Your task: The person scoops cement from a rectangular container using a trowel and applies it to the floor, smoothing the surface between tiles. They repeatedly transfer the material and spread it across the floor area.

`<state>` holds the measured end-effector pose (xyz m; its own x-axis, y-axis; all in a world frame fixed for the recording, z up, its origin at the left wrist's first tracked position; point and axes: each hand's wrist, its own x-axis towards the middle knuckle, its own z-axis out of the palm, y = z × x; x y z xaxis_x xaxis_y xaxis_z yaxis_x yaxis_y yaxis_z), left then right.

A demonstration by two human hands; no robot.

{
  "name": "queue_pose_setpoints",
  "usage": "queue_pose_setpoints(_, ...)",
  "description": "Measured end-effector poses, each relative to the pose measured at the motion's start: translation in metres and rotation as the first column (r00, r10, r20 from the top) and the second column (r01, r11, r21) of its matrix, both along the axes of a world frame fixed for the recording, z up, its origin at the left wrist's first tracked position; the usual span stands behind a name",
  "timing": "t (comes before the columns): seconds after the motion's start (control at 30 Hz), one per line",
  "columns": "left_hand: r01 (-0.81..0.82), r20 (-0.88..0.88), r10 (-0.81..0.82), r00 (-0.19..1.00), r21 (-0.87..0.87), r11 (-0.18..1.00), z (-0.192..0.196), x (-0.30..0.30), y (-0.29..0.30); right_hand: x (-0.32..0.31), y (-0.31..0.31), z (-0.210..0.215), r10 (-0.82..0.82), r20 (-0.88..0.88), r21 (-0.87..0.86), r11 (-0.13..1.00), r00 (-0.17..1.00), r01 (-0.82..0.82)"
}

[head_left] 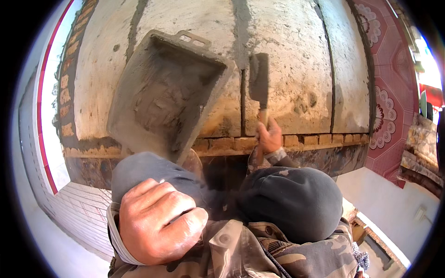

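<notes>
My right hand (270, 136) is wrapped round the wooden handle of a trowel (259, 78). Its long grey blade points away from me over a pale slab. Close to me at the lower left, my left hand (160, 220) is curled into a fist beside my left knee, with nothing showing in it; its palm is hidden. Ahead and to the left, a grey, mortar-crusted tub (187, 39) with a slotted grip stands tilted round on the slabs. Wet-looking mortar (162, 102) lies in its bottom.
Pale slabs (296, 51) with dark mortar joints spread ahead. A row of bricks (218, 143) edges them on my side. Red patterned panels (389, 74) stand at the right. My two dark-covered knees (296, 199) are bent between me and the slabs.
</notes>
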<state>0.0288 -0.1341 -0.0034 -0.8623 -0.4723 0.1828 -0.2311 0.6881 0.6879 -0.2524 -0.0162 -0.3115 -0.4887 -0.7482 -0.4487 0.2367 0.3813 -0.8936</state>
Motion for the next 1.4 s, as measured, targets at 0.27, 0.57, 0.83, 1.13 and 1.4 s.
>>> queue_pose_setpoints(0.27, -0.059, 0.026, 0.059, 0.998, 0.008, 0.998, 0.004, -0.011, 0.006, 0.004, 0.002, -0.044, 0.077, -0.412, 0.025, 0.997, 0.908, -0.073)
queue_pose_setpoints(0.57, -0.049, -0.003, 0.049, 0.999, 0.008, 0.999, 0.003, -0.009, 0.005, 0.008, -0.001, -0.035, 0.225, -0.454, 0.182, 0.971, 0.862, -0.157)
queue_pose_setpoints(0.83, -0.049, -0.058, 0.05, 0.997, 0.025, 0.998, 0.001, -0.003, 0.007, 0.012, 0.003, -0.043, 0.171, -0.491, 0.091, 0.985, 0.854, -0.145)
queue_pose_setpoints(1.13, -0.019, -0.086, 0.019, 0.996, 0.0, 1.0, -0.002, 0.011, 0.005, -0.008, -0.022, 0.016, 0.053, -0.362, -0.064, 0.995, 0.931, -0.081)
queue_pose_setpoints(1.4, -0.032, -0.145, 0.034, 0.989, 0.016, 0.999, -0.009, 0.018, 0.019, -0.036, -0.155, 0.129, 0.626, -0.741, 0.296, 0.63, 0.244, -0.718)
